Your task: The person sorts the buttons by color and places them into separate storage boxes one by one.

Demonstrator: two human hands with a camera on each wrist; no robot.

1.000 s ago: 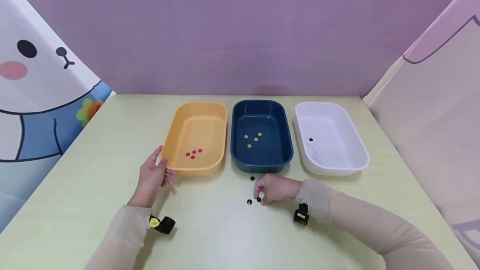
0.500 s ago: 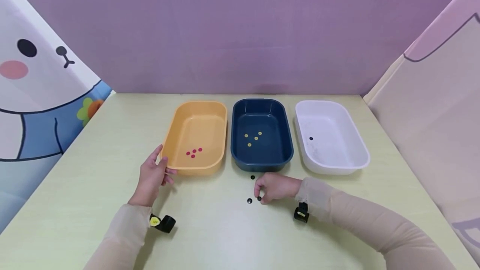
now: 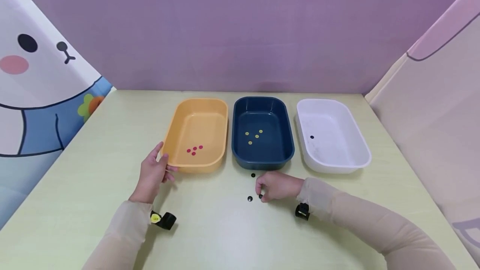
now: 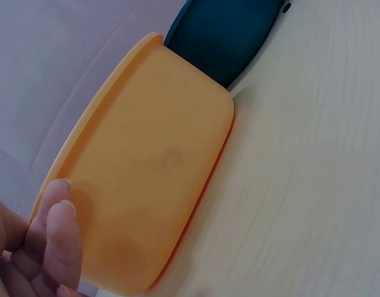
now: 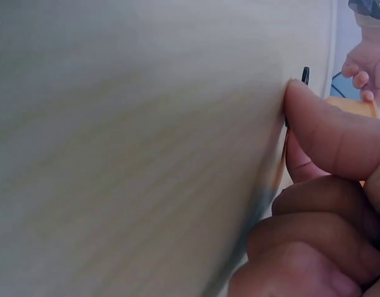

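My right hand (image 3: pixel 276 185) is low over the table below the blue tray (image 3: pixel 262 165), thumb and forefinger pinching a small black button (image 3: pixel 260 196). In the right wrist view the thumb (image 5: pixel 326 127) covers most of that button. Two more black buttons lie nearby: one to the left (image 3: pixel 250 198) and another (image 3: pixel 253 175) close to the blue tray's front wall. At the near left corner of the orange tray (image 3: pixel 198 169), my left hand (image 3: pixel 151 176) touches the rim with relaxed fingers. The left wrist view has two bent fingers (image 4: pixel 63 238) beside the tray's outer wall.
Several red buttons (image 3: pixel 194 148) lie in the orange tray, and several yellow buttons (image 3: pixel 256 136) in the blue one. A white tray (image 3: pixel 337 169) at the right holds one black button (image 3: pixel 312 137). A purple backdrop (image 3: pixel 240 32) rises behind the table.
The whole head view has shifted slightly. My right hand stays almost in place, with the pinched button a touch farther right of the loose one. The left hand remains at the orange tray.
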